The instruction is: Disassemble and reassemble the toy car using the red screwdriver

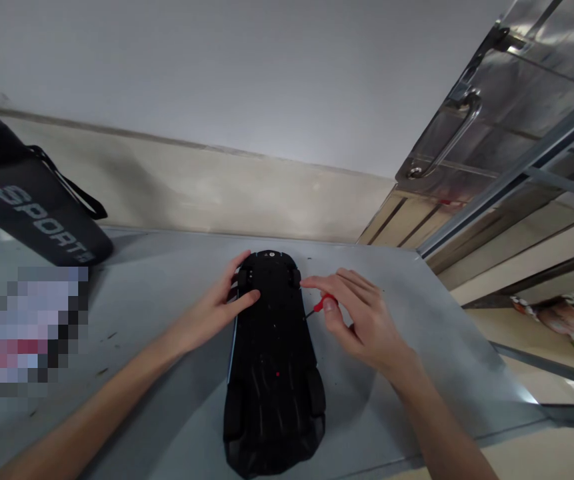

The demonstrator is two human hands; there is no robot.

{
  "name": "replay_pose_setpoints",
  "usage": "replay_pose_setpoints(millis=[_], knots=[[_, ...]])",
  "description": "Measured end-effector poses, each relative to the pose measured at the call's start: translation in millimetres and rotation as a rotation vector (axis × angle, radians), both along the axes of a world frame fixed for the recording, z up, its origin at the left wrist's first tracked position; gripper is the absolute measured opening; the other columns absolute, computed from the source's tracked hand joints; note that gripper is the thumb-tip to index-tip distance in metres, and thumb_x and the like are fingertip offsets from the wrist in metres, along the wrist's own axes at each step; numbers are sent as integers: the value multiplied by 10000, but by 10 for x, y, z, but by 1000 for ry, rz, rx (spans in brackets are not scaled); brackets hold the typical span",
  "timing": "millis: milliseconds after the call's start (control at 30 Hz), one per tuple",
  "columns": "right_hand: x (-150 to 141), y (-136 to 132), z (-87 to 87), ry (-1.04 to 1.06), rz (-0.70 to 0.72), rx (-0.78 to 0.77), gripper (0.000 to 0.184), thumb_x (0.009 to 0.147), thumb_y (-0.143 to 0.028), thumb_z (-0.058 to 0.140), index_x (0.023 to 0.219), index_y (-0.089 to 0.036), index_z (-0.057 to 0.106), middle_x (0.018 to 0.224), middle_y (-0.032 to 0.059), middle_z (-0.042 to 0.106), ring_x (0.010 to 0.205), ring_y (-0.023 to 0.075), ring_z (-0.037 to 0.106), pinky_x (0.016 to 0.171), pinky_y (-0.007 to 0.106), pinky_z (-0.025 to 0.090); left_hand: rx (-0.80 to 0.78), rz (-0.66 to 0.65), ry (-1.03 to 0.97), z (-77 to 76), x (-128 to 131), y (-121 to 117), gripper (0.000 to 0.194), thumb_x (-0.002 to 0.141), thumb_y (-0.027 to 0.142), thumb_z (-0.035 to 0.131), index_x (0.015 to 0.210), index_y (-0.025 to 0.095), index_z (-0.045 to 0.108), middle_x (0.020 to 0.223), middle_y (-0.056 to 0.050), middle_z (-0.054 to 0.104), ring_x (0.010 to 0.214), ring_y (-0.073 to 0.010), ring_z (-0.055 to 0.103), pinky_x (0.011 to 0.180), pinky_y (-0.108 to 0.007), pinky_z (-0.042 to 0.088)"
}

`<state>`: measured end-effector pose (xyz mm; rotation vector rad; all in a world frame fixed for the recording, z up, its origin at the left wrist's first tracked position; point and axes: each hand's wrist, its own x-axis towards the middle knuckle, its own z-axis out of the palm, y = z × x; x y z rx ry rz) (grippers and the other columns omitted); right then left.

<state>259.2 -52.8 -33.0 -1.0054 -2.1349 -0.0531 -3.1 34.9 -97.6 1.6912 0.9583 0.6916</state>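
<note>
A black toy car (pixel 273 360) lies upside down on the grey table (pixel 167 280), its underside facing up and its length running away from me. My left hand (pixel 221 303) rests on the car's far left side, fingers laid over the edge near a wheel. My right hand (pixel 354 313) is closed on a small screwdriver with a red handle (pixel 324 303), its dark tip pointing at the car's right edge.
A black bag printed "SPORT" (pixel 31 193) stands at the table's back left. A blurred patch covers something at the left. The wall runs behind the table. A metal door with a handle (pixel 467 113) is at the right, and the table edge drops off there.
</note>
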Motion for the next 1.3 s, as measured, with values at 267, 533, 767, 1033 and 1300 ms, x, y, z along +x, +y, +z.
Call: replay_pose_setpoints(millis=[267, 533, 767, 1033, 1300], knots=[[-59, -27, -51, 112, -27, -42, 154, 1060, -134, 578, 1117, -240, 675, 849, -5, 728, 720, 142, 631, 698, 301, 493, -57, 30, -54, -48, 36, 8, 895, 959, 540, 638, 1695, 303, 188, 1698, -114, 458, 1551, -346, 455, 1288, -539, 371], [-84, -62, -23, 101, 40, -89, 268, 1106, -205, 407, 942, -213, 618, 825, 26, 613, 761, 176, 554, 712, 342, 453, -72, 43, -53, -13, 33, -14, 905, 949, 536, 655, 1696, 307, 199, 1732, -91, 404, 1579, -339, 409, 1315, -527, 331], [-67, -47, -54, 141, 3, -64, 156, 1076, -130, 508, 1121, -232, 617, 888, 11, 672, 770, 153, 590, 709, 310, 481, -73, 36, -49, 8, 33, -21, 929, 940, 549, 652, 1702, 282, 193, 1728, -108, 411, 1587, -346, 397, 1302, -529, 350], [-103, -40, -72, 160, 59, -1, 154, 1068, -107, 566, 1085, -239, 642, 862, 3, 715, 705, 141, 563, 652, 296, 466, -75, 31, -36, 19, 26, -27, 908, 955, 559, 636, 1704, 306, 188, 1698, -113, 461, 1552, -357, 451, 1296, -571, 345], [-99, -59, -50, 148, 110, -93, 176, 1057, -116, 500, 1021, -206, 647, 877, 28, 641, 783, 159, 585, 713, 312, 495, -69, 28, -49, 57, 52, -38, 949, 934, 539, 644, 1705, 253, 171, 1717, -119, 434, 1581, -360, 409, 1304, -549, 346]])
